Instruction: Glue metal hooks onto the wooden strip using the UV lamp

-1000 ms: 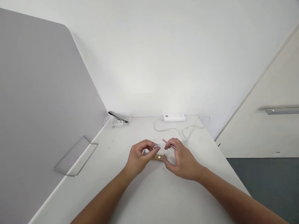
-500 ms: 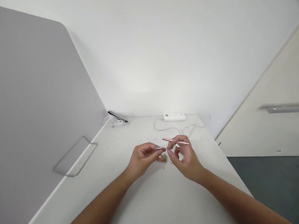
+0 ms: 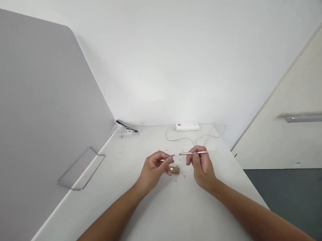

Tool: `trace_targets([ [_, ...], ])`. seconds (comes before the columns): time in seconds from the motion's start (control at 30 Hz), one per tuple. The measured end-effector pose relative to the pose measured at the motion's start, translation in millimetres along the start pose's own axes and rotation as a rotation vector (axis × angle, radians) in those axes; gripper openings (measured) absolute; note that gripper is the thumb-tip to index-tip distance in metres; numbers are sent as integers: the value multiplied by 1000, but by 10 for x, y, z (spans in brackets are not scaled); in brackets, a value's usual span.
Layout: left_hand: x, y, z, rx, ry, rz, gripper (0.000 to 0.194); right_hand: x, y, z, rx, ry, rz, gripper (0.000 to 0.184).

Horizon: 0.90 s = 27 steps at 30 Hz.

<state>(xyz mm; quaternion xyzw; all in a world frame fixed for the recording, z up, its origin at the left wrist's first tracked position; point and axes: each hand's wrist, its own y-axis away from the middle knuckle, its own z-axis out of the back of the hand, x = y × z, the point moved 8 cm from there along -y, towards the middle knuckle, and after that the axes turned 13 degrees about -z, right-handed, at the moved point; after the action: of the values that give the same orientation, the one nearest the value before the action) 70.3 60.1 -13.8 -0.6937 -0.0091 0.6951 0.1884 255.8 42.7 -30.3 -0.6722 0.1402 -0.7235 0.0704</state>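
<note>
In the middle of the view, my left hand (image 3: 153, 168) pinches a small grey pointed piece (image 3: 172, 156) between thumb and fingers. A slim pink pen-like tool with a rounded dark tip (image 3: 186, 154) is gripped by my right hand (image 3: 203, 168), its tip pointing left. That tip is close to the grey piece, with a small gap between them. Just below my left fingers lies a small brown block (image 3: 174, 170) with a white round spot. A little grey piece (image 3: 177, 168) stands on its right end. My left fingers partly cover the block's left end.
Tiny dark bits (image 3: 184, 175) are scattered on the white tabletop (image 3: 156, 213). Along the wall lie a white power bank (image 3: 187, 126) with a cable and a black strip-like item (image 3: 126, 126) beside white cords. A metal wire frame (image 3: 86, 170) overhangs the left edge.
My right hand has drawn slightly right and turned the pink tool from lying across the fingers into a pen-like grip. My left hand has tilted the grey piece a little, uncovering more of the block.
</note>
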Motion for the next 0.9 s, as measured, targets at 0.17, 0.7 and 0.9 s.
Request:
trace_targets([
  [0.17, 58, 16, -11, -2, 65, 42, 36, -29, -8, -3, -8, 34, -5, 23],
  [0.7, 90, 39, 44, -91, 120, 76, 41, -18, 25, -104, 61, 66, 24, 22],
  [0.9, 128, 22, 56, -59, 113, 105, 39, 35, 26, -143, 124, 35, 50, 18],
])
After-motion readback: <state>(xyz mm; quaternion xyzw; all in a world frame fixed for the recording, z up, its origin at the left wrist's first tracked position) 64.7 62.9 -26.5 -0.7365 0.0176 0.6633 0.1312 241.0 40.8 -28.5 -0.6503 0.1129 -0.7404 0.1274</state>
